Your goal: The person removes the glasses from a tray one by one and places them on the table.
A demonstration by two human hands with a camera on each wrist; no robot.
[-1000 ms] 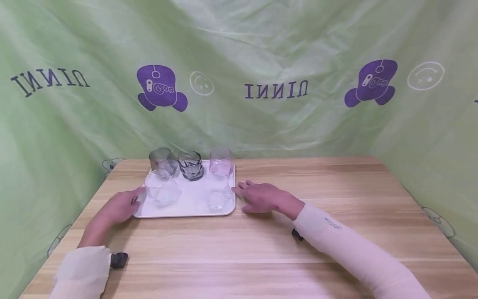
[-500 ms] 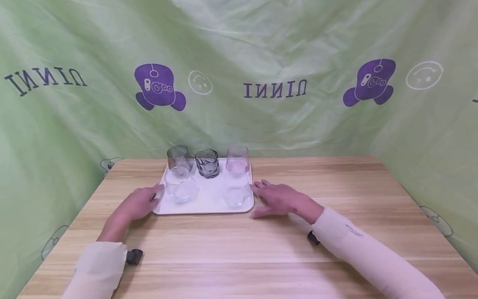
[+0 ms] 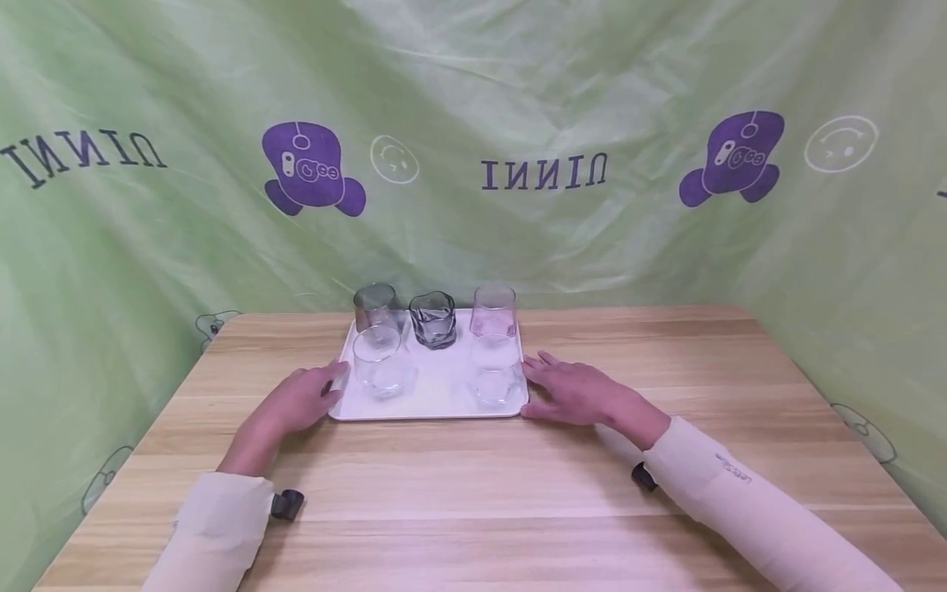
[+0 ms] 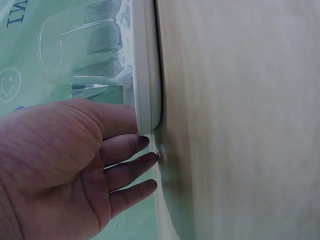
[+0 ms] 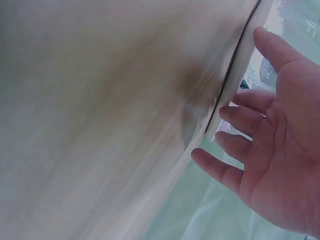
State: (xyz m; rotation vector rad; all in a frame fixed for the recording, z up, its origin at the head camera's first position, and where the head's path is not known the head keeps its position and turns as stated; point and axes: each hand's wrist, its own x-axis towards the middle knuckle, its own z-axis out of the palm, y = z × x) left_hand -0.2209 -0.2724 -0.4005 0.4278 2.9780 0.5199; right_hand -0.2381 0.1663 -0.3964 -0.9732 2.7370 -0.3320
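Observation:
A white rectangular tray (image 3: pixel 436 399) lies on the wooden table with several drinking glasses standing upright on it. Along the back are a grey smoky glass (image 3: pixel 376 308), a dark faceted glass (image 3: pixel 433 321) and a pinkish glass (image 3: pixel 493 311). Two clear glasses occupy the front, one at left (image 3: pixel 385 366) and one at right (image 3: pixel 496 374). My left hand (image 3: pixel 303 399) touches the tray's left side, its fingers fairly straight in the left wrist view. On the opposite side, my right hand (image 3: pixel 573 393) rests its spread fingertips against the tray's edge (image 5: pixel 240 65).
The wooden table (image 3: pixel 459 501) reaches back to a green printed curtain (image 3: pixel 547 238), which also hangs along both sides. The back glasses stand close to that curtain. A black wrist device (image 3: pixel 287 505) sits at my left cuff, another (image 3: pixel 644 477) at my right.
The tray and its glasses have slid to the right across the table, with both hands moving along at its sides. The glasses keep their places on the tray.

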